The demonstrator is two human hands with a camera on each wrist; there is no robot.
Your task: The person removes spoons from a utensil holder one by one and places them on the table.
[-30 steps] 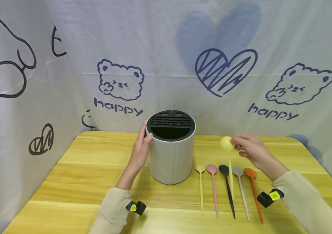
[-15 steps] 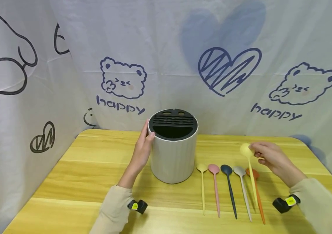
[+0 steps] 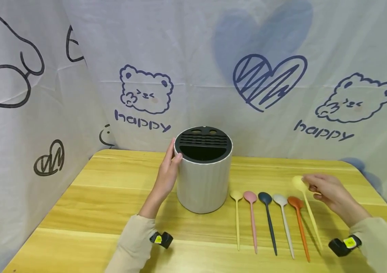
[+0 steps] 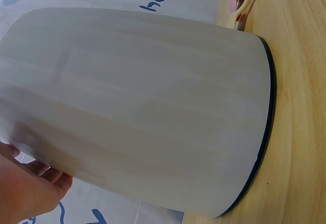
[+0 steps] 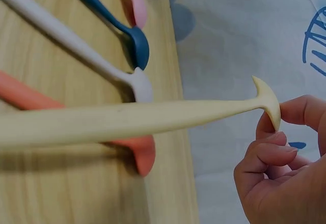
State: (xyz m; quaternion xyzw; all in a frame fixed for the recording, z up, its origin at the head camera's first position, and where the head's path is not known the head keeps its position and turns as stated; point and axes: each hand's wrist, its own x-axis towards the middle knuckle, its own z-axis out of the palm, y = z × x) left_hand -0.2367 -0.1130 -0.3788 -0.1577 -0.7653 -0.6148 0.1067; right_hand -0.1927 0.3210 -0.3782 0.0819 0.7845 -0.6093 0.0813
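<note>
My left hand (image 3: 167, 174) holds the left side of a whitish ribbed utensil holder (image 3: 203, 185), thumb near the rim of its black slotted lid (image 3: 203, 144). In the left wrist view, fingers (image 4: 56, 178) wrap the holder's far edge. My right hand (image 3: 333, 197) pinches a pale yellow spoon (image 3: 298, 183) by its bowl, handle slanting down toward me, right of the row. On the table, left to right, lie another yellow spoon (image 3: 237, 220), a pink spoon (image 3: 253, 223), a dark blue spoon (image 3: 270, 223), a light grey spoon (image 3: 286, 223) and an orange spoon (image 3: 301, 223).
The spoons lie on a wooden table (image 3: 94, 212), bowls toward the back, handles toward the front. A pale curtain (image 3: 200, 106) printed with bears and hearts hangs behind the table, and another stretch (image 3: 12, 189) covers the left side.
My right hand has moved right and a little lower with the yellow spoon, from above the dark blue spoon, across the orange one, to its right. My left hand stays on the utensil holder.
</note>
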